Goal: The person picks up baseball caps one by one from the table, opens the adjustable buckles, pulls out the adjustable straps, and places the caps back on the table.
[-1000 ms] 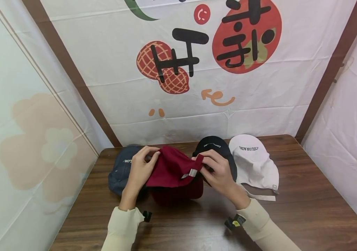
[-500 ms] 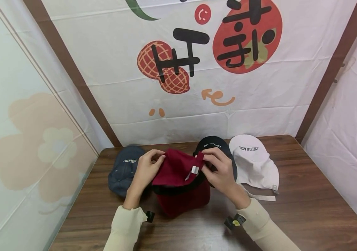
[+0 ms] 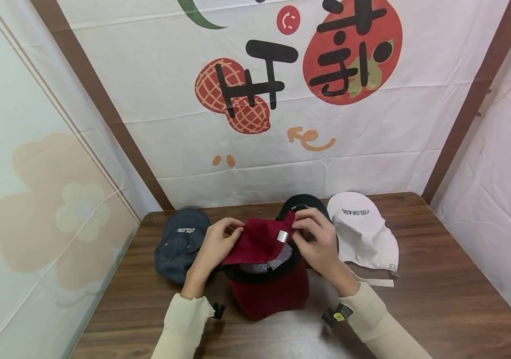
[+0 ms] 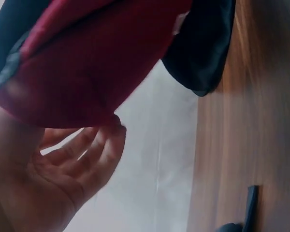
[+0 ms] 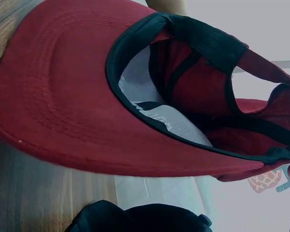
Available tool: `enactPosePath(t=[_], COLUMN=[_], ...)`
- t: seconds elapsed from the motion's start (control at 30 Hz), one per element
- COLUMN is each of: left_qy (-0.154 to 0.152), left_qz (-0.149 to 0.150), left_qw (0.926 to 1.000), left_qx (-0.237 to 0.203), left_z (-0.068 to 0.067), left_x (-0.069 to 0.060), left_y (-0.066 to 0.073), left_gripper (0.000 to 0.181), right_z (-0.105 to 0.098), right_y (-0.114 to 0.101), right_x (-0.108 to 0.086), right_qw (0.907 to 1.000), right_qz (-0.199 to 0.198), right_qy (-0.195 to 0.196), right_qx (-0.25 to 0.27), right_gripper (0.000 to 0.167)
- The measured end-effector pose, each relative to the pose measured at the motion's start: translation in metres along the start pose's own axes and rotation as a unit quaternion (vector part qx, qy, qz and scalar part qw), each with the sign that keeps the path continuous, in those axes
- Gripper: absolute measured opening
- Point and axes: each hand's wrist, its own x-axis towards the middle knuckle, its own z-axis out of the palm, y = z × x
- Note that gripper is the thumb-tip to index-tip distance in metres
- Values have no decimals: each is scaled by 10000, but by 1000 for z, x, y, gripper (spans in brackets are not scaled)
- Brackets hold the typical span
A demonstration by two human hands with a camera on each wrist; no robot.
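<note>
The red cap (image 3: pixel 260 238) is held over the middle of the table (image 3: pixel 444 279). The left hand (image 3: pixel 215 245) pinches one side; the right hand (image 3: pixel 320 242) pinches its strap (image 3: pixel 289 219). A blue cap (image 3: pixel 182 244) sits near the table's left edge. A black cap (image 3: pixel 305 200) and a white cap (image 3: pixel 363 232) sit by its back edge.

the left hand (image 4: pixel 55 179) pinches the edge of a red cap (image 4: pixel 92 63); past it a black shape (image 4: pixel 200 46), perhaps another cap, overlaps the wooden counter (image 4: pixel 241 125) beside white cloth (image 4: pixel 145 150).
</note>
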Motion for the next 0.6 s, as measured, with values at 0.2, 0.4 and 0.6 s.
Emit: enactPosePath(t=[0.2, 0.4, 0.6], left_qy=[4, 207, 267], left_qz=[258, 794, 1328], left_qw=[9996, 9966, 9907], left_qx=[65, 57, -148], left_z=[1, 5, 12], left_x=[0, -2, -7], left_y=[13, 40, 67], left_gripper=[15, 13, 14], right_z=[0, 2, 2], right_y=[4, 6, 7], right_x=[-2, -4, -6], right_qw=[10000, 9998, 9995], right_qz=[52, 147, 288], right_qy=[10, -17, -65], right_qx=[75, 151, 72], right_gripper=[23, 24, 26])
